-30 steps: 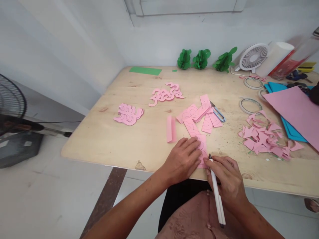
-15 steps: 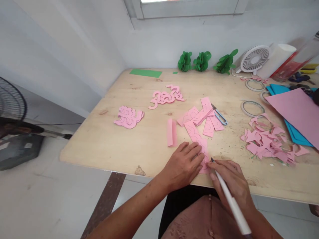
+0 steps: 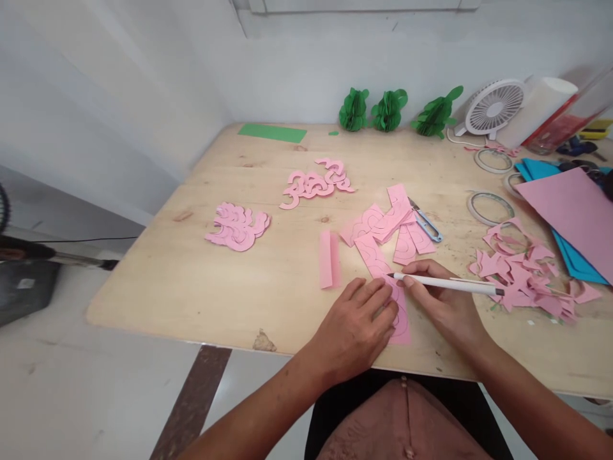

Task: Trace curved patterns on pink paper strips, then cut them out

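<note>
My left hand (image 3: pixel 354 329) lies with its fingers flat on a pink paper strip (image 3: pixel 402 326) marked with curved drawn lines. My right hand (image 3: pixel 447 313) grips a white pen (image 3: pixel 453 283), whose dark tip points left at the strip's upper part, close to my left fingers. Whether the tip touches the paper I cannot tell. Further pink strips with drawn curves (image 3: pixel 366 222) lie just beyond, beside small blue-handled snips (image 3: pixel 428 225). A folded pink paper (image 3: pixel 326 259) stands to the left of them.
Pink curved cutouts (image 3: pixel 239 229) and a second group of cutouts (image 3: pixel 313 184) lie to the left. Pink scraps (image 3: pixel 522 271), tape rolls (image 3: pixel 491 209) and pink and blue sheets (image 3: pixel 569 204) are at right. Green paper shapes (image 3: pixel 354 110) and a white fan (image 3: pixel 495 108) stand along the wall.
My right hand has moved the pen up along the strip and turned it from steeply slanted to nearly level. My left hand stays on the paper. The view has shifted slightly.
</note>
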Demonstrator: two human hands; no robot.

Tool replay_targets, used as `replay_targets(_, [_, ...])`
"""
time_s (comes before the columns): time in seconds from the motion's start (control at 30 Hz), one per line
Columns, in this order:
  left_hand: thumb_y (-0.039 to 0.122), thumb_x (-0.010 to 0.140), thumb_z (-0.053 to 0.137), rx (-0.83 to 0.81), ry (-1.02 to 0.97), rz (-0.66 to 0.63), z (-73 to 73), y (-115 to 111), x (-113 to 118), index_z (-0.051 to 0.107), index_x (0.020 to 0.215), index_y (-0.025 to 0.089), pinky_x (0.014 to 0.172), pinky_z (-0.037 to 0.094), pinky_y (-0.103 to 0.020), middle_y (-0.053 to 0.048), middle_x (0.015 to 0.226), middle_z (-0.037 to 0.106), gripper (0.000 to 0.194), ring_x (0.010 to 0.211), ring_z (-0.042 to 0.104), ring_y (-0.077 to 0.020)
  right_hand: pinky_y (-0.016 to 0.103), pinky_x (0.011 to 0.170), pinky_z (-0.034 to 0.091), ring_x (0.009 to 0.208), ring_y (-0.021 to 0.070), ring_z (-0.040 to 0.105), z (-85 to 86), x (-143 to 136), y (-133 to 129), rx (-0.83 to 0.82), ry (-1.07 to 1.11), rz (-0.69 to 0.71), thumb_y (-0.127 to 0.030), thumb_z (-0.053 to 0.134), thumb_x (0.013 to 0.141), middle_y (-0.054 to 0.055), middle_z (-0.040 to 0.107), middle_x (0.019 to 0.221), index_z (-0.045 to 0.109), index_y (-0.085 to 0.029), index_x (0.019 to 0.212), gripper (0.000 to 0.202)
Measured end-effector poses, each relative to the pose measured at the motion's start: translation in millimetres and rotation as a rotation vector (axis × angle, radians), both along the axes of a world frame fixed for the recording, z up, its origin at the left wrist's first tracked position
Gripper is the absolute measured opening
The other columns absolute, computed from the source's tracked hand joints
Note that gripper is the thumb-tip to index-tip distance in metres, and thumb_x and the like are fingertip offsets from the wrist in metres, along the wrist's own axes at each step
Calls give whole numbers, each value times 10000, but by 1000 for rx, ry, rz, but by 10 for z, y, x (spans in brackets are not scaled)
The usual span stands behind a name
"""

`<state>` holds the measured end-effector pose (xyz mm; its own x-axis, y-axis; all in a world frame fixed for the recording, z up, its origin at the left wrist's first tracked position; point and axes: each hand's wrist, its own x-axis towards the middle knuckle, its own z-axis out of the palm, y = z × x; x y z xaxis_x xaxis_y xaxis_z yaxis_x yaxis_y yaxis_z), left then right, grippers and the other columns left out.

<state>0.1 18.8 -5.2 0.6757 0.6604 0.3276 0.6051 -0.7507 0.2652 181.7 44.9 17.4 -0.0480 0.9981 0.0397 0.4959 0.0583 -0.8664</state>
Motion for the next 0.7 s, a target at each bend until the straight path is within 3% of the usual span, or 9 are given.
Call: replay_targets(0.7, [197,931,448,-24,-18,1,-20,6,-19,584,1116,112,1049,374,-460,-144,1247,585,245,1270,459,-282,252,521,443,606,142,559,-28,-115,143,30,-61,12,-310,556,834,9,620,678,591,-204,750,140])
